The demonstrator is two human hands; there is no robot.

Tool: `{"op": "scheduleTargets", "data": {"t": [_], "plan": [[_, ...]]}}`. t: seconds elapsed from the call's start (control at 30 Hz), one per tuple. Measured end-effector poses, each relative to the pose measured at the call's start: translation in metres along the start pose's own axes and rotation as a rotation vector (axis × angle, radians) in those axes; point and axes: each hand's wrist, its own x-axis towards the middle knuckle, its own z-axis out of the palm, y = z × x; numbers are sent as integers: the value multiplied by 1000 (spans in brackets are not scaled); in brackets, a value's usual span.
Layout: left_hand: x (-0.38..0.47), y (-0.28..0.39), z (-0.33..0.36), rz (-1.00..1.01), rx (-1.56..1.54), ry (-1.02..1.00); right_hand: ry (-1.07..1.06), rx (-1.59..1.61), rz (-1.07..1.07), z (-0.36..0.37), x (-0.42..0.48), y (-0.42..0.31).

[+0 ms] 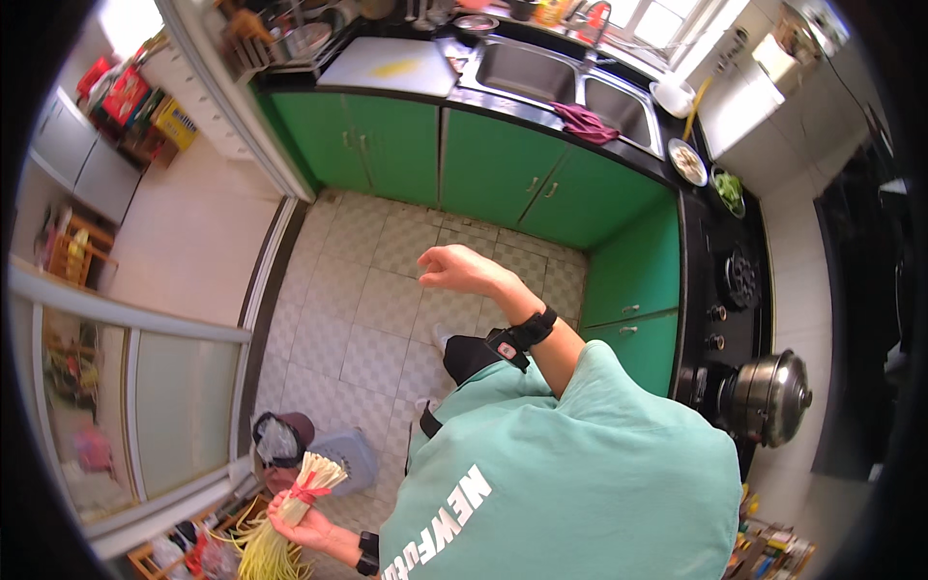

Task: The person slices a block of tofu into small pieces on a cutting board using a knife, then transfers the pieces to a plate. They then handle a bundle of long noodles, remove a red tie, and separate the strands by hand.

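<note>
My left hand grips a bundle of yellow chives near its pale cut ends, low at the left. A red tie binds the stalks just above my fingers, and the long yellow leaves hang below the hand. My right hand is out over the tiled floor with nothing in it, its fingers loosely bent and the thumb apart. A pale blue bin stands on the floor beside the chives' cut ends. Next to it is a dark container lined with a clear plastic bag.
Green cabinets carry a black counter with a white cutting board, a double sink and a purple cloth. A lidded steel pot sits on the stove at right. A sliding glass door stands at left.
</note>
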Motion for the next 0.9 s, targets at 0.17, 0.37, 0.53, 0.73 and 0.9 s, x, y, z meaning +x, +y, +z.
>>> {"op": "scheduleTargets", "data": {"t": [0.17,0.37,0.53,0.73,0.9], "plan": [[15,-16,32,-33,87,17,54,22,-45,-27,-14,35],[25,-59,117,-55,179,139,114,-52,-30,-94,-2,80],[25,-106,187,-7,199,21,185,45,9,-160,12,139],[14,-141,251,47,213,92,255,162,98,-224,29,189],[-4,-144,286,129,220,193,233,189,88,-243,56,197]]}}
